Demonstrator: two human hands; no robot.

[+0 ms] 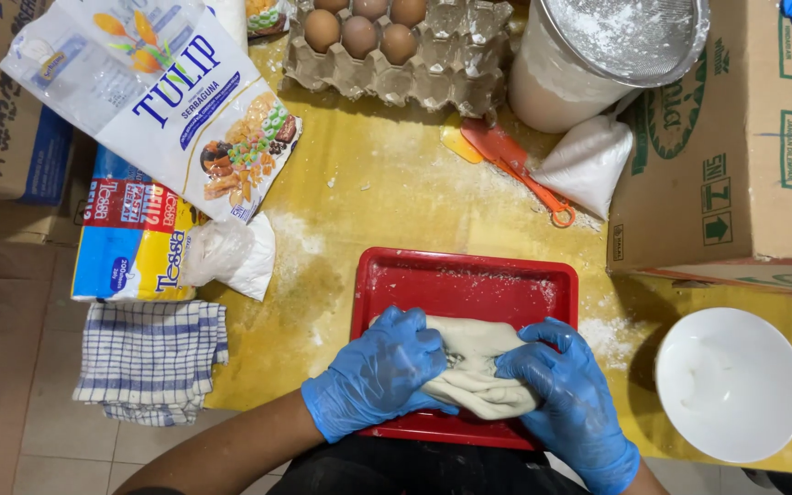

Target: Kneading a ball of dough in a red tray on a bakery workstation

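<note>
Egg tray (pixel 433 73), white bowl (pixel 731 385), perhaps flour bag (pixel 176 101)

Bowl (pixel 731 383) blocks R; towel (pixel 152 359) blocks L.

A home kitchen set up for baking, by the look of it: a flour-dusted yellow table (pixel 387 183) carries an egg tray (pixel 396 55), a flour bag (pixel 176 92), a sieve (pixel 630 32) and a spatula (pixel 511 165), with cardboard boxes (pixel 735 137) crowding in.

Red tray (pixel 543 286), yellow table (pixel 378 183), blue-checked cloth (pixel 150 357)
</note>
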